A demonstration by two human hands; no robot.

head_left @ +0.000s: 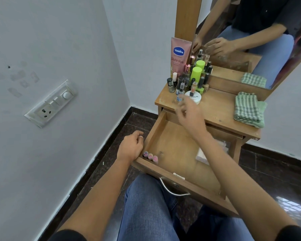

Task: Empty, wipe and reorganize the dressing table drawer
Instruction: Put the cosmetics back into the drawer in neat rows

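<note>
The wooden drawer (pixel 165 171) is pulled out over my lap. Three small pink-capped bottles (pixel 150 156) lie in its near left corner, and a white item (pixel 202 156) lies partly hidden under my right forearm. My left hand (pixel 131 146) hangs loosely curled beside the drawer's left wall and holds nothing. My right hand (pixel 189 113) hovers blurred over the tabletop's front edge, fingers spread, near a small clear bottle (pixel 180 93) and a white nail polish remover jar (pixel 193 98). Several nail polish bottles (pixel 184 82), a green-capped bottle (pixel 195 73) and a pink Vaseline tube (pixel 179 56) crowd the table's back left.
A folded green checked cloth (pixel 248 108) lies on the right of the tabletop (pixel 215 108). A mirror (pixel 250 37) stands behind. A grey wall with a switch socket (pixel 50 103) is to the left. The floor (pixel 111 140) is dark tile.
</note>
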